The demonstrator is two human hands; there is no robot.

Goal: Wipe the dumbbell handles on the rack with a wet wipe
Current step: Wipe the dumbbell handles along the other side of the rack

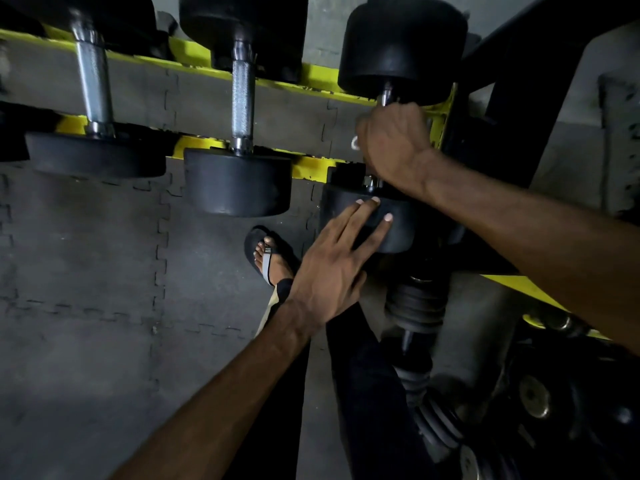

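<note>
3 dumbbells sit across the yellow rack (313, 77). The right hand (393, 143) is wrapped tight around the handle of the right dumbbell (401, 46), and a white scrap showing at the fingers looks like the wet wipe (355, 143). The left hand (332, 268) lies open, fingers spread flat on that dumbbell's near head, likely steadying it. So this handle is being wiped now. The middle dumbbell handle (242, 98) and the left dumbbell handle (93, 84) stand bare and untouched; whether they are already clean I cannot tell. More weights lie lower at the near right.
</note>
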